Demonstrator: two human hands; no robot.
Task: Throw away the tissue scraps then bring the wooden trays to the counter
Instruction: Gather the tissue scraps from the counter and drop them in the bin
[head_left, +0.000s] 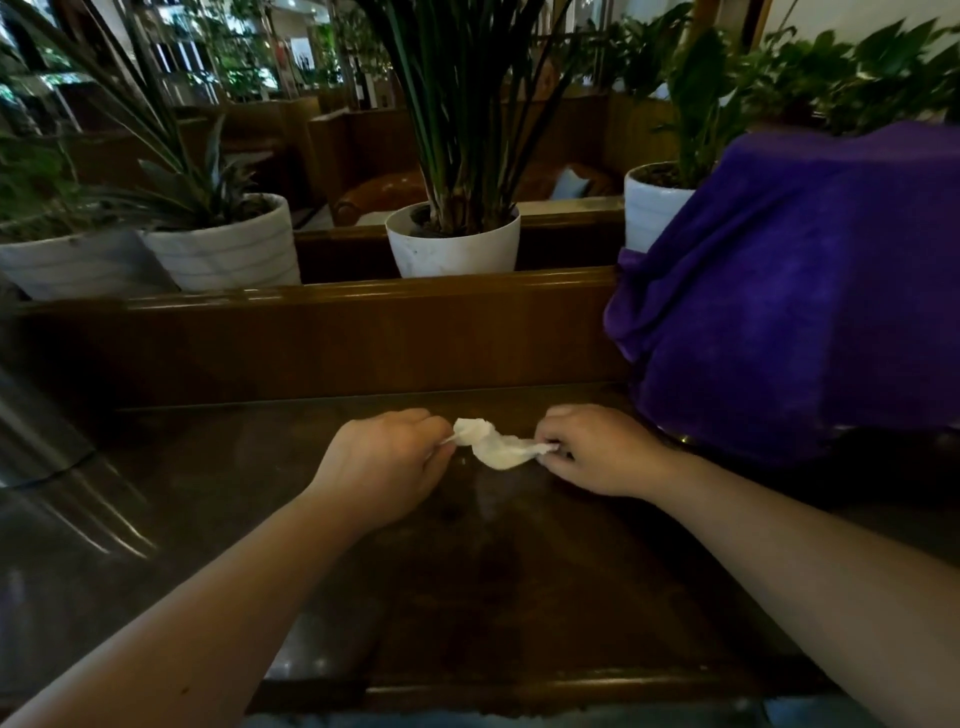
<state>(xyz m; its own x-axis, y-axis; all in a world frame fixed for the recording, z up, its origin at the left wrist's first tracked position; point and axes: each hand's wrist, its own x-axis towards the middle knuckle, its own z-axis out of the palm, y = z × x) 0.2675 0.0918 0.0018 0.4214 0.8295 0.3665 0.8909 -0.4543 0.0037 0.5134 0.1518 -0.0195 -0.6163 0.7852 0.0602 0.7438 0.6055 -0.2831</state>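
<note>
A crumpled white tissue scrap (493, 444) stretches between both my hands, low over the dark wooden table (467, 571). My left hand (384, 457) pinches its left end with closed fingers. My right hand (597, 449) pinches its right end the same way. No wooden tray shows in this view.
A purple cloth (789, 291) covers something bulky at the right edge of the table. Behind a wooden partition (322, 332) stand white plant pots (452, 241), (223, 244), (652, 205). A shiny metal object (47, 457) lies at the left.
</note>
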